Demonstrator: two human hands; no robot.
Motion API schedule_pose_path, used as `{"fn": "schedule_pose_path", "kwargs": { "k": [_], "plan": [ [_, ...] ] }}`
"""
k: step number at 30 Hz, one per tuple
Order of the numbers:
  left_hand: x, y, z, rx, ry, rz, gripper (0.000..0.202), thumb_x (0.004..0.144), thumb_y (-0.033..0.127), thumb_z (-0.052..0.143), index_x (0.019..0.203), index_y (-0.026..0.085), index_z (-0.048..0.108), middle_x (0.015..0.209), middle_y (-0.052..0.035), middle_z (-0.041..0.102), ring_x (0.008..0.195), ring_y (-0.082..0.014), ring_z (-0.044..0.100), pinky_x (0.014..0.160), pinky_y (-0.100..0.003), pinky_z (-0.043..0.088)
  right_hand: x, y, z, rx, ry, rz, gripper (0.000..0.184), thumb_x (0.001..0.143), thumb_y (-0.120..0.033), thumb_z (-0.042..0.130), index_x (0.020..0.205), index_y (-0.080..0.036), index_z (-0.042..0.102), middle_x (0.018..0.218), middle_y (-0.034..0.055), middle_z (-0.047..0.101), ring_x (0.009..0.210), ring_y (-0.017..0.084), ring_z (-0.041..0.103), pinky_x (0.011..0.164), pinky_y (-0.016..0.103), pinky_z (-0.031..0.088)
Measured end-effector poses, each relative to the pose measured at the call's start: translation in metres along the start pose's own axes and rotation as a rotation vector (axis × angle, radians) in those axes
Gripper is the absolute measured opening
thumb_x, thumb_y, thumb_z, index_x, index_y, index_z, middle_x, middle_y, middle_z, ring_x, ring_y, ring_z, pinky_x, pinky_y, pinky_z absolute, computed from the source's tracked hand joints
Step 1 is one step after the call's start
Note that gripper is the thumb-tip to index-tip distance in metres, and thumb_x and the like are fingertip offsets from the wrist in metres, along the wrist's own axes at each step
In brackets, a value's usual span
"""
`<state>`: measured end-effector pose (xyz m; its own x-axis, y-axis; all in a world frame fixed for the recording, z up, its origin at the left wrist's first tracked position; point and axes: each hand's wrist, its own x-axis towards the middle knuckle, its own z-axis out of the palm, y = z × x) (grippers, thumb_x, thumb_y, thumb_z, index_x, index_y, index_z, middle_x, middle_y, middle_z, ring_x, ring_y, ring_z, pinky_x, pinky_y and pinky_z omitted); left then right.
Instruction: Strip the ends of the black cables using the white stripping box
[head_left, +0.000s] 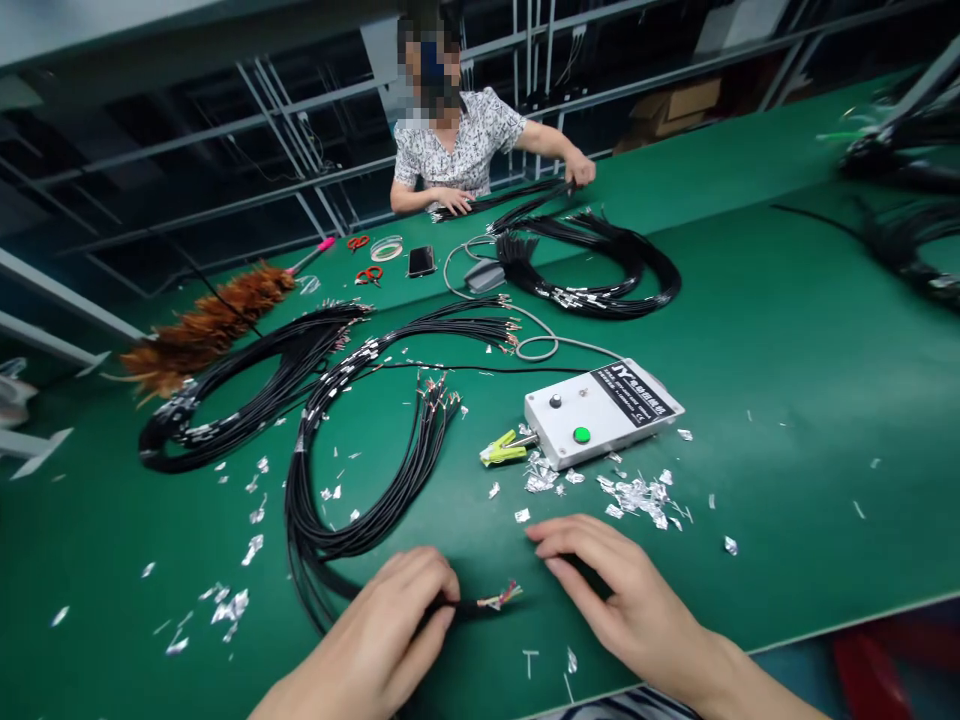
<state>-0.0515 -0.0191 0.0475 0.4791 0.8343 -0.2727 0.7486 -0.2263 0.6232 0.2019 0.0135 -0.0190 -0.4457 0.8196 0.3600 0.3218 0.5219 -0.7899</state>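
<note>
My left hand [394, 625] pinches the end of a black cable [469, 606] near the table's front edge; coloured bare wires [504, 597] stick out of its tip to the right. My right hand [611, 590] rests flat on the green table [787, 400] just right of that tip, fingers apart, holding nothing. The cable runs back into a looped bundle of black cables [352, 490]. A white control box [600, 410] with a green button and a yellow-green clip [504, 449] lies just beyond my hands.
Foil scraps [637, 495] litter the table. More cable bundles [240, 390] lie left and far centre [600, 265]. A feather duster [202, 325], scissors [369, 274], tape [386, 247] and a phone [421, 261] sit at the back. A person opposite handles cables [517, 195].
</note>
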Motion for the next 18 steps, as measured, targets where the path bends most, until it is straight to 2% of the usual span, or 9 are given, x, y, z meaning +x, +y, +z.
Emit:
{"fn": "schedule_pose_path", "kwargs": {
  "k": [6, 10, 13, 15, 16, 18],
  "plan": [
    [0.002, -0.002, 0.001, -0.060, 0.050, -0.023, 0.013, 0.096, 0.022, 0.037, 0.094, 0.023, 0.049, 0.091, -0.0037, 0.060, 0.084, -0.0173, 0.058, 0.075, -0.028, 0.050, 0.014, -0.006, 0.015, 0.146, -0.009, 0.130, 0.019, 0.096, -0.016, 0.044, 0.104, -0.022, 0.060, 0.103, 0.0041, 0.070, 0.100, 0.015, 0.065, 0.088, 0.030, 0.054],
    [-0.005, -0.003, -0.001, -0.152, 0.111, -0.069, 0.014, 0.094, 0.025, 0.042, 0.087, 0.023, 0.054, 0.083, -0.0024, 0.062, 0.076, -0.0165, 0.059, 0.071, -0.025, 0.050, 0.017, -0.009, 0.015, 0.147, -0.089, 0.169, 0.020, 0.096, -0.019, 0.043, 0.105, -0.021, 0.061, 0.102, 0.0052, 0.070, 0.097, 0.017, 0.065, 0.087, 0.032, 0.053],
    [-0.012, 0.000, -0.003, -0.308, 0.260, -0.110, 0.017, 0.091, 0.032, 0.051, 0.091, 0.024, 0.066, 0.085, -0.0040, 0.067, 0.078, -0.0186, 0.062, 0.069, -0.025, 0.049, 0.018, -0.018, 0.012, 0.125, -0.195, 0.117, 0.024, 0.095, -0.017, 0.044, 0.109, -0.021, 0.062, 0.104, 0.0058, 0.071, 0.097, 0.018, 0.064, 0.088, 0.033, 0.052],
    [-0.013, 0.005, -0.004, -0.490, 0.356, -0.203, 0.021, 0.090, 0.040, 0.055, 0.092, 0.024, 0.069, 0.074, -0.0033, 0.066, 0.066, -0.0168, 0.060, 0.058, -0.024, 0.047, 0.015, -0.024, 0.016, 0.101, -0.273, 0.052, 0.029, 0.094, -0.015, 0.045, 0.117, -0.021, 0.061, 0.112, 0.0057, 0.070, 0.103, 0.019, 0.063, 0.094, 0.034, 0.049],
    [-0.011, 0.008, -0.003, -0.591, 0.377, -0.258, 0.025, 0.089, 0.043, 0.056, 0.092, 0.022, 0.069, 0.067, -0.0020, 0.063, 0.057, -0.0144, 0.056, 0.052, -0.023, 0.043, 0.012, -0.026, 0.019, 0.077, -0.311, 0.022, 0.032, 0.093, -0.015, 0.046, 0.121, -0.022, 0.059, 0.117, 0.0057, 0.069, 0.107, 0.019, 0.061, 0.096, 0.035, 0.047],
    [-0.002, 0.014, 0.000, -0.770, 0.334, -0.315, 0.032, 0.089, 0.049, 0.055, 0.093, 0.019, 0.067, 0.059, 0.0002, 0.059, 0.045, -0.0096, 0.046, 0.043, -0.021, 0.034, 0.005, -0.027, 0.030, 0.026, -0.377, -0.040, 0.033, 0.091, -0.016, 0.050, 0.122, -0.022, 0.060, 0.116, 0.0057, 0.070, 0.105, 0.021, 0.063, 0.093, 0.036, 0.047]
  ]
}}
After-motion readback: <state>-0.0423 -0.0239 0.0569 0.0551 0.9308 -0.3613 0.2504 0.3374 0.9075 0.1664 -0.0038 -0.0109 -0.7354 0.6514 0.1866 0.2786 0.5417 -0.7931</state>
